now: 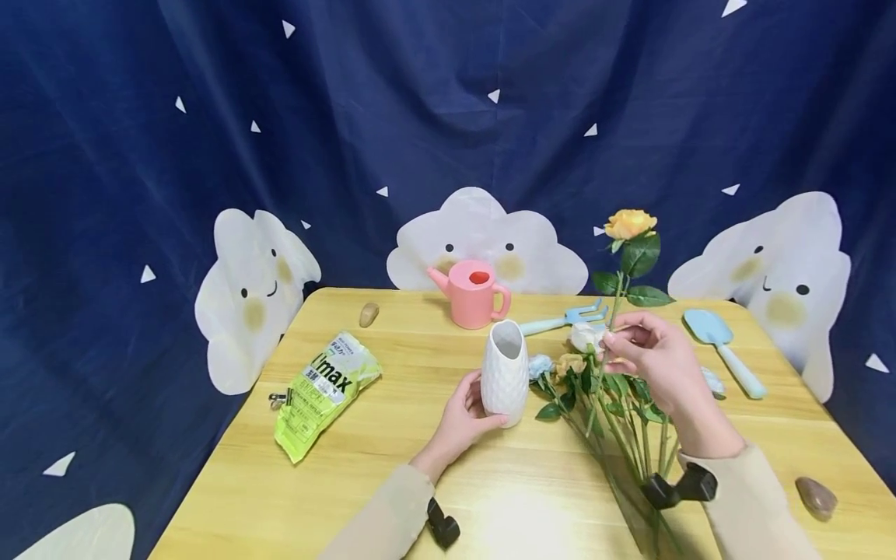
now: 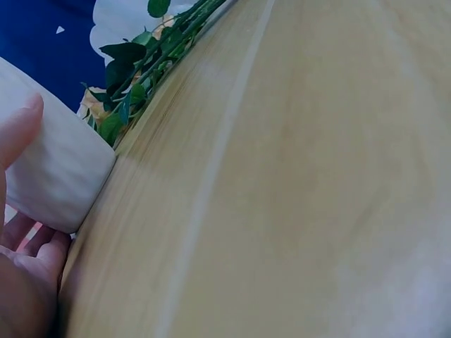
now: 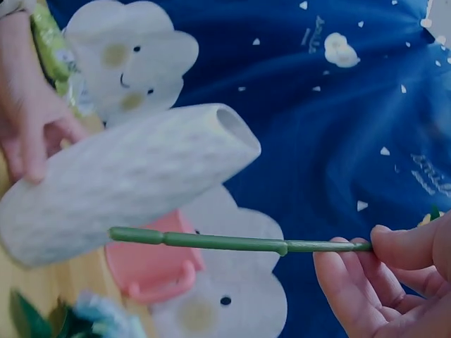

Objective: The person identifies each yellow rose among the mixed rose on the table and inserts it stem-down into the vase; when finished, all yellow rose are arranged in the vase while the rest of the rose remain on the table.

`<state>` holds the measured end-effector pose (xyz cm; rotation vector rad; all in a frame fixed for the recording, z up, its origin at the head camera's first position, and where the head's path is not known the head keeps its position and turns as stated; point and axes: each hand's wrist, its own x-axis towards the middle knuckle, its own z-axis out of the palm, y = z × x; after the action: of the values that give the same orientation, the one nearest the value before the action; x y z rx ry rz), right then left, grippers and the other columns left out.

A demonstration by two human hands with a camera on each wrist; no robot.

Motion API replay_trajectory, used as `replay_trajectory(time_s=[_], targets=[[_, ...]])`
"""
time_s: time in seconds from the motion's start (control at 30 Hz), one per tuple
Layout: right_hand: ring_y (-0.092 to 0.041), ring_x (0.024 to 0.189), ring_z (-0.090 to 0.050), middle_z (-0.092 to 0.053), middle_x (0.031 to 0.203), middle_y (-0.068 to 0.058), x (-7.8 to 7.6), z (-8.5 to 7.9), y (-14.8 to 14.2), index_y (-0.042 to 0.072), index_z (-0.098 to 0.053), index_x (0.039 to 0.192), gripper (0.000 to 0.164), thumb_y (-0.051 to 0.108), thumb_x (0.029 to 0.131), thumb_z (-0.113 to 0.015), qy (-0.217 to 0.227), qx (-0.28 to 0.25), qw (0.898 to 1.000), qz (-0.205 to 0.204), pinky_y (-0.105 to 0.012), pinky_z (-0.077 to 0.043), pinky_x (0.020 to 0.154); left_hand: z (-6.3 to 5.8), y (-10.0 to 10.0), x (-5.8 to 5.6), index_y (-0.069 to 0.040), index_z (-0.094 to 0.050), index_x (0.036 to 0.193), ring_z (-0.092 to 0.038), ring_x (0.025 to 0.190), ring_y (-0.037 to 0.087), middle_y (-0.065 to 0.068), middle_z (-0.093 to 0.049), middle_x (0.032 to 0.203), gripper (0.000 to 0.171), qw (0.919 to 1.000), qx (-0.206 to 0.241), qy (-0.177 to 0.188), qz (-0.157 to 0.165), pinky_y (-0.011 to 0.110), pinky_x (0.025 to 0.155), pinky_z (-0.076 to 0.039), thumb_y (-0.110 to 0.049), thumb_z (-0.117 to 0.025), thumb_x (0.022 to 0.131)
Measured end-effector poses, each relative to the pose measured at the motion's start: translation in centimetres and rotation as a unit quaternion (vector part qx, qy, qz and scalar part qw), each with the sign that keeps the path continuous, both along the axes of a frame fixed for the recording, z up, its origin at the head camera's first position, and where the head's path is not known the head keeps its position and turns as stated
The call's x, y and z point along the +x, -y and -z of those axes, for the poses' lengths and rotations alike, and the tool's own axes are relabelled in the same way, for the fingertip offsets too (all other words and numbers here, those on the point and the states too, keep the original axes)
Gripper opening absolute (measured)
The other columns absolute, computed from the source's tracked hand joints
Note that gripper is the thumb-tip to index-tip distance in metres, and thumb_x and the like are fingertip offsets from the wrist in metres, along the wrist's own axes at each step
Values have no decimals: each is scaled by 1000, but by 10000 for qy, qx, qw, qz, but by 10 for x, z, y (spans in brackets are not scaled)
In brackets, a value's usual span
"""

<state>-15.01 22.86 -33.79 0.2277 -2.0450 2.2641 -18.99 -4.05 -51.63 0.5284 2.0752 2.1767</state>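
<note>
A white textured vase (image 1: 505, 377) stands upright on the wooden table. My left hand (image 1: 462, 420) holds it low down, the thumb on the near side and the fingers behind it; the left wrist view shows the same hold near the base of the vase (image 2: 56, 155). In my right hand (image 1: 651, 354) a yellow artificial rose (image 1: 630, 224) is pinched by its stem, bloom upward. The right wrist view shows the bare green stem (image 3: 211, 241) sticking out from the fingers, its cut end apart from the vase. Below that hand lie several more flowers, including a white rose (image 1: 586, 337) and a blue one (image 1: 540, 366).
Behind the vase are a pink watering can (image 1: 472, 295) and a blue hand rake (image 1: 560, 320). A blue trowel (image 1: 724, 350) lies at right, with a brown stone (image 1: 816, 498) nearer. At left are a green snack bag (image 1: 325, 393), a black clip (image 1: 278, 400) and a tan stone (image 1: 369, 314).
</note>
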Motion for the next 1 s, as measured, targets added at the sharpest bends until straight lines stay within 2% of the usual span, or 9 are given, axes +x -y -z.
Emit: replay_trajectory(time_s=[0.07,0.23,0.47,0.6,0.77,0.87,1.0], targets=[[-19,69,-65,-63,80,-6,-6,-5,6,0,-54,102,18,2,87,-63,-26,-87,10000,19,-36,-56,62,7,-3,-4,-20,-42,134,-51,112,21,5,-54,119,80,10000,-88,-6,-46,33,99,-40,-4,-83,67],[-18,69,-65,-63,79,-6,-20,-18,23,-4,-51,103,22,2,86,-64,-127,-279,9995,64,-35,-57,61,5,-4,-3,-19,-41,136,-51,113,22,6,-53,121,83,9998,-138,117,-53,33,99,-39,-4,-83,66],[-18,65,-65,-64,77,-8,-39,-46,46,-3,-52,100,20,-1,84,-65,-407,-713,9965,173,-34,-56,58,-17,0,7,-10,-40,137,-50,115,25,11,-53,124,78,9998,-127,18,123,34,99,-40,-3,-80,71],[-18,63,-64,-62,77,-7,-51,-56,58,-1,-53,99,19,-3,84,-65,-450,-792,9955,240,-34,-56,57,-19,2,7,-8,-38,140,-48,118,26,14,-51,128,79,9996,7,45,277,35,100,-40,-1,-78,72],[-18,62,-65,-62,75,-6,-64,-57,74,1,-56,97,16,-4,84,-64,-492,-649,9959,404,-34,-56,57,-19,4,5,-6,-37,141,-46,122,26,16,-50,131,79,9990,58,52,445,37,101,-37,1,-77,73],[-17,63,-65,-62,76,-4,-69,-52,83,2,-57,97,16,-2,84,-65,-477,-302,9972,500,-35,-57,59,-18,4,4,-6,-36,141,-45,122,25,16,-49,131,79,9987,75,10,502,38,102,-37,2,-76,73],[-15,65,-64,-62,76,-2,-74,-39,92,-2,-57,100,18,-1,84,-65,-456,260,9973,516,-37,-57,62,-18,5,3,-5,-36,141,-46,122,26,16,-50,131,80,9983,145,-24,560,39,101,-37,4,-76,73]])
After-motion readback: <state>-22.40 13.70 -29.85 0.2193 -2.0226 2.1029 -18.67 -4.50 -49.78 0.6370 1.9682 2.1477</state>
